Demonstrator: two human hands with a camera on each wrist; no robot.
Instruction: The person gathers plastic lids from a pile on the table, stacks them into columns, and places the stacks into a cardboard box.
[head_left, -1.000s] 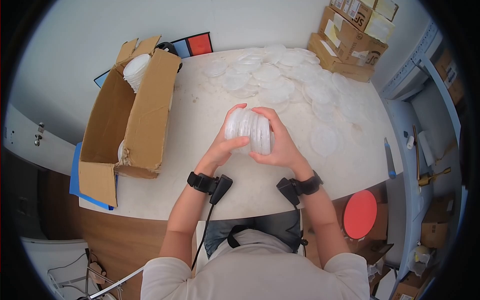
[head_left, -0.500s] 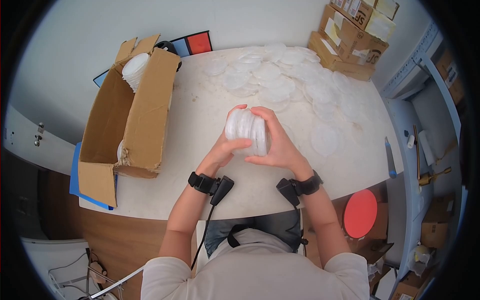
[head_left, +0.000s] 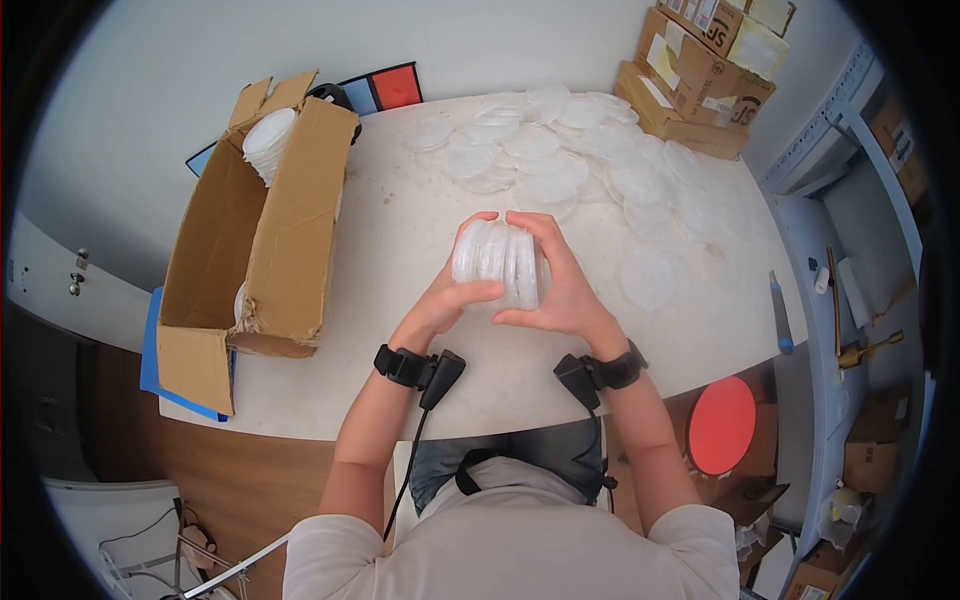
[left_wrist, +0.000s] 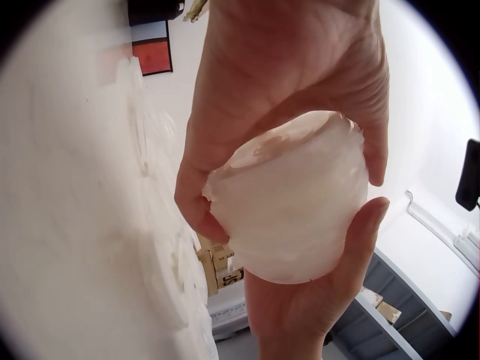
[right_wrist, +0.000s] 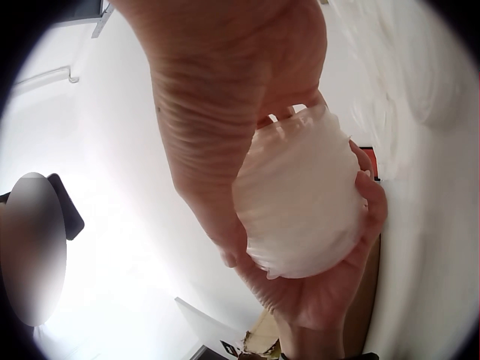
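Between both hands, above the near part of the table, is a stack of translucent white round plastic discs, turned on edge. My left hand grips its left side, thumb across the near rims and fingers over the far side. On the right, my right hand curls round the other end, its thumb at the near lower edge. The left wrist view shows one flat face of the stack framed by fingers and thumb. In the right wrist view, the stack hides part of the left palm.
Loose translucent discs are spread over the back and right of the table. At left stands an open cardboard box with white disc stacks inside. Taped cartons are piled at the back right. A blue-handled tool lies near the right edge.
Both hands stay in nearly the same place, holding the stack. The right thumb and fingers have shifted slightly along it, and the discs sit at a slightly different tilt.
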